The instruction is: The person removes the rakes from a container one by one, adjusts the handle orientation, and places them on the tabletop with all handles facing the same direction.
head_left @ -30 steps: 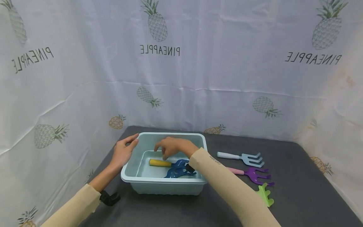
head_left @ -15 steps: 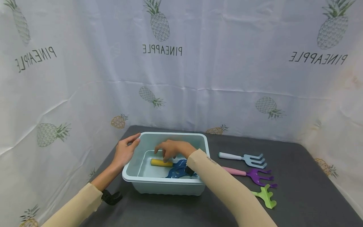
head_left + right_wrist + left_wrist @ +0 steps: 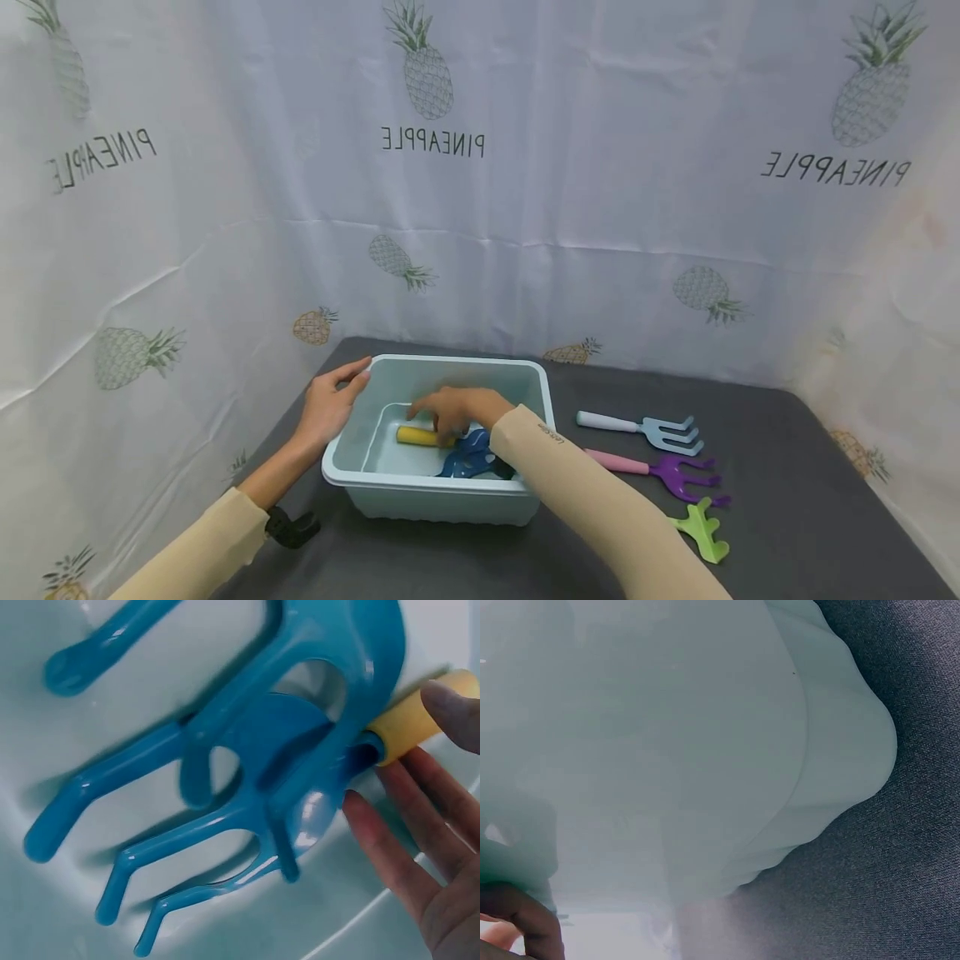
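The head view shows, at the left, the left hand (image 3: 330, 408) on the left rim of one pale blue-green basin (image 3: 442, 504). Its thumb and forefinger are stretched out there; whether they grip the rim, I cannot tell, and the left wrist view cuts off most of this hand. Inside the basin lie two blue hand rakes (image 3: 463, 463), their heads overlapping. One yellow handle (image 3: 415, 436) is visible, well apart from the left hand; the handle of the other rake is hidden. The right hand (image 3: 452, 411) is above this yellow handle, and in the right wrist view its thumb and fingers stand apart on two sides of it; whether they touch it is hard to see. Further right, on the dark tabletop (image 3: 795, 492), lie three more: a light-blue rake (image 3: 652, 429), a purple rake (image 3: 675, 477) with pink handle, and a green rake (image 3: 701, 527), partly covered by the right sleeve (image 3: 600, 504).
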The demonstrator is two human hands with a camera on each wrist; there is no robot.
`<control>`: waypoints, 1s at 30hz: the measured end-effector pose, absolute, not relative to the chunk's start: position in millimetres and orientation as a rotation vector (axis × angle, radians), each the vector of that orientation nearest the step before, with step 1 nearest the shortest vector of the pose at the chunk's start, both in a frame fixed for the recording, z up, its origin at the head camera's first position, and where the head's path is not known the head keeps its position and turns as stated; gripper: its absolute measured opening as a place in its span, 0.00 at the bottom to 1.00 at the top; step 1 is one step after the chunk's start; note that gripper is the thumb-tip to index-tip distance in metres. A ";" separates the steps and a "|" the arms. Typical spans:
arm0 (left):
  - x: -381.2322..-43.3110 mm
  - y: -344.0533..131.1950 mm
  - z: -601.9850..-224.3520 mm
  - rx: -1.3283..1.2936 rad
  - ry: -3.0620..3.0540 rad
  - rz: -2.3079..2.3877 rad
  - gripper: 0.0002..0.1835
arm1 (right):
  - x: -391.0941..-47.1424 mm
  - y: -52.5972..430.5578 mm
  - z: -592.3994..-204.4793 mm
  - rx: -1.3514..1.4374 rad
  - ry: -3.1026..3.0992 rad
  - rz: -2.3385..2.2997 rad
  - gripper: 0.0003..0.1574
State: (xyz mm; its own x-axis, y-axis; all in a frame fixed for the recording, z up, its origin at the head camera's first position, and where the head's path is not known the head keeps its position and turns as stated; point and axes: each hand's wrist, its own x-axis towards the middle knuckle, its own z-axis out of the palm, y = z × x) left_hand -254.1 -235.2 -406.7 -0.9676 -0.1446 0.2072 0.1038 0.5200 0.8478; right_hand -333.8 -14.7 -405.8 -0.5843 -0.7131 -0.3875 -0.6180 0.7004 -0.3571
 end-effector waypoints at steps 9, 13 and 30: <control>-254.2 -234.8 -407.8 0.034 -2.513 -1.426 0.26 | -331.3 -15.7 -413.6 -1.015 2.421 -0.198 0.44; -252.5 -235.5 -407.8 0.040 -2.516 -1.442 0.26 | -330.1 -17.2 -414.5 -1.048 2.419 -0.172 0.45; -255.0 -235.5 -408.4 0.037 -2.529 -1.382 0.26 | -333.8 -18.2 -412.6 -1.130 2.463 -0.002 0.46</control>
State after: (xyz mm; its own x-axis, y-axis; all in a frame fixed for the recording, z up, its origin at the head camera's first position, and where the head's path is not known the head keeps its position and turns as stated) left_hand -255.0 -235.5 -408.4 -0.9663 -0.1452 0.2125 0.1004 0.5474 0.8308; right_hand -333.8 -18.2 -412.6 -0.5764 -0.7235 -0.3799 -0.7229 0.6682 -0.1760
